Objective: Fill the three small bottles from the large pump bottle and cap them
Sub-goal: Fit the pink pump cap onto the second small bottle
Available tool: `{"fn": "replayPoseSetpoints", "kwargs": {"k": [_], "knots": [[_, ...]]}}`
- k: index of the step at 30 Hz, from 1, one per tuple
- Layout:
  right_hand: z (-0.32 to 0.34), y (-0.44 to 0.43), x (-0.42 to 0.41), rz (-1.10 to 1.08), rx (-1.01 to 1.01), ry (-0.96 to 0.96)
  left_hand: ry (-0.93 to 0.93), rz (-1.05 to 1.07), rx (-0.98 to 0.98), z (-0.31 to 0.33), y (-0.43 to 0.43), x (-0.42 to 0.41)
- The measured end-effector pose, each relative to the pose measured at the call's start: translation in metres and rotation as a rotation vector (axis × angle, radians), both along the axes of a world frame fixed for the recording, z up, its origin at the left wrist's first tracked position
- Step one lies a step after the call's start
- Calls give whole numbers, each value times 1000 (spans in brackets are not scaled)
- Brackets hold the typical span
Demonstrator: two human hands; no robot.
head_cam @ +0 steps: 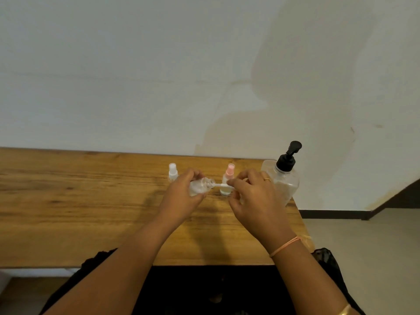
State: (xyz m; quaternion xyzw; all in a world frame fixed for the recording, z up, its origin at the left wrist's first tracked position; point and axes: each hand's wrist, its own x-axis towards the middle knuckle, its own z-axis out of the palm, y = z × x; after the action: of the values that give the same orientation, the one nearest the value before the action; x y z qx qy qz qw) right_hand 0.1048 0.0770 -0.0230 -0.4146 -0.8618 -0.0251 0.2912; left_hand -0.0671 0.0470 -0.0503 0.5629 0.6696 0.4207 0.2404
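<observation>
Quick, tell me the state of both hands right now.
Left hand: grips the small open bottle, which is tilted on its side.
Right hand: pinches the spray cap, with its tube at the bottle's neck.

Left hand (181, 197) grips a small clear plastic bottle (201, 185) tipped sideways; right hand (254, 195) pinches a thin white dip tube (219, 185), its tip at the bottle's open neck, between both hands' fingertips.
</observation>
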Motion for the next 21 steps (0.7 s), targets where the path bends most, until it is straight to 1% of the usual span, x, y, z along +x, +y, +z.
{"fn": "replayPoseSetpoints", "kwargs": {"k": [2,5,12,18,21], "knots": [[-3,0,-1,49,-15,49,-13,-20,-7,1,0,3],[-6,2,-3,149,-91,160,1,-47,-33,0,0,8],[-3,6,1,195,-267,390,-15,-71,-12,-2,2,14],[-3,3,-2,209,-506,528,-153,-103,12,-6,3,20],[-3,3,-4,200,-581,611,-204,-104,25,-3,3,23]]}}
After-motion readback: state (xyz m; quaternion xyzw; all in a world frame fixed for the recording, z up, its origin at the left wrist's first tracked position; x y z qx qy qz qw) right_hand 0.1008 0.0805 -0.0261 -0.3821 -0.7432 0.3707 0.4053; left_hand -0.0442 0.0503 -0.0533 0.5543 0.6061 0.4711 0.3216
